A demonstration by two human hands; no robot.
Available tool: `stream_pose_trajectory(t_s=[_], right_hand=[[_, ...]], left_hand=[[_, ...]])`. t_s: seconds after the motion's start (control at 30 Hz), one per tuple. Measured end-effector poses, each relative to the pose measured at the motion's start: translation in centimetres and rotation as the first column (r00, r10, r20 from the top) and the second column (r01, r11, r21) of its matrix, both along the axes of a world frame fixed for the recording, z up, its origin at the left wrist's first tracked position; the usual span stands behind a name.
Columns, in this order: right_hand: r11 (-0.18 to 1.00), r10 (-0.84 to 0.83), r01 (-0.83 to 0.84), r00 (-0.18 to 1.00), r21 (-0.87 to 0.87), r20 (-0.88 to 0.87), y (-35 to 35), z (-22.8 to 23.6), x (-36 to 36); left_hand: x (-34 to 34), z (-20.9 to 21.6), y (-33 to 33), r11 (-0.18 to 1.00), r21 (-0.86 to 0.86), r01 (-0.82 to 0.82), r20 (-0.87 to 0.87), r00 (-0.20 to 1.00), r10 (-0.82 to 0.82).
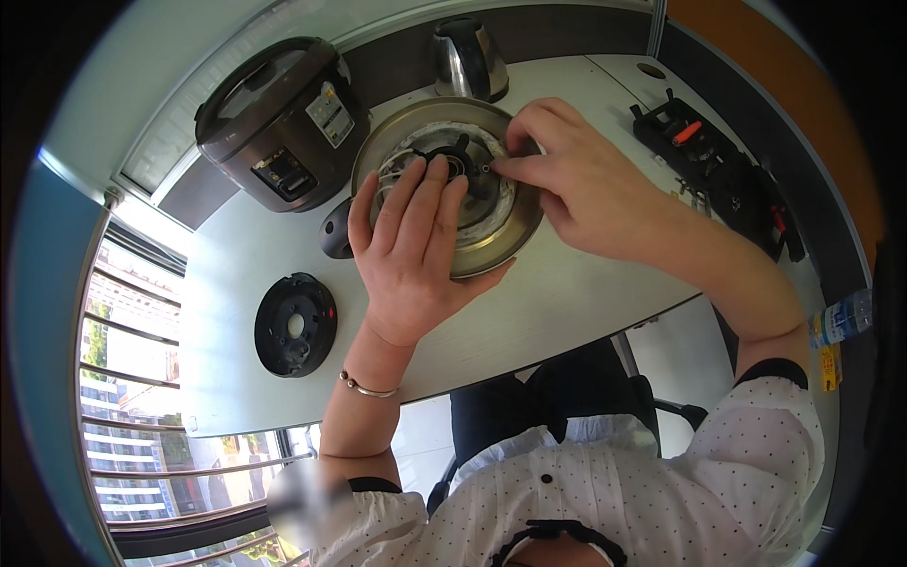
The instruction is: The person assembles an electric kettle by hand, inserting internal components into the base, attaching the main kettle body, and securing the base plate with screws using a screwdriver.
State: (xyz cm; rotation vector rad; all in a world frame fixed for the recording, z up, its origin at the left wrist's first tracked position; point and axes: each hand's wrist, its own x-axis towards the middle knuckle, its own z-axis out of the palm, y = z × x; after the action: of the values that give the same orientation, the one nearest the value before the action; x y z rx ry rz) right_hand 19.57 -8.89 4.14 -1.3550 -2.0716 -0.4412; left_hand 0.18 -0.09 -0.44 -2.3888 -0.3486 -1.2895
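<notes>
Free room and obstacles on the pale, bowed-looking desk (515, 317). A bare strip runs between the round, shallow steel vessel (527, 222) and the near edge, open between the forearms. Access from above is blocked partly by the left hand (408, 250) and at the right by the right hand (590, 180). The bulky brown rice cooker (260, 142) and the steel-and-black kettle (461, 61) obstruct the far side; a passage lies between kettle and black tool case (723, 170). Leftward, the black plastic disc (272, 331) stands apart, bare surface around it.

the round vessel (496, 249) is silver, the disc (276, 331) black, the shirt (605, 482) black-dotted white.
</notes>
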Motion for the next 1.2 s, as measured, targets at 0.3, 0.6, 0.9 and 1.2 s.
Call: stream_pose_trajectory(t_s=[0.3, 0.6, 0.9, 1.2], right_hand=[[1.0, -0.004, 0.004, 1.0, -0.005, -0.023, 0.2, 0.0, -0.32], [0.999, -0.017, 0.017, 1.0, 0.03, -0.011, -0.16, 0.34, -0.56], [0.999, -0.007, 0.008, 1.0, -0.031, 0.015, -0.47, 0.43, -0.67], [0.999, -0.026, 0.026, 1.0, -0.034, 0.007, -0.07, 0.25, -0.7]], left_hand=[[0.01, 0.0, 0.01, 1.0, -0.002, -0.005, -0.003, 1.0, 0.005], [-0.01, -0.06, 0.08, 1.0, 0.004, -0.003, 0.004, 1.0, 0.003], [0.0, 0.02, 0.02, 1.0, 0.004, -0.004, 0.004, 1.0, 0.004], [0.07, -0.01, 0.12, 1.0, 0.009, -0.005, 0.004, 1.0, 0.005]])
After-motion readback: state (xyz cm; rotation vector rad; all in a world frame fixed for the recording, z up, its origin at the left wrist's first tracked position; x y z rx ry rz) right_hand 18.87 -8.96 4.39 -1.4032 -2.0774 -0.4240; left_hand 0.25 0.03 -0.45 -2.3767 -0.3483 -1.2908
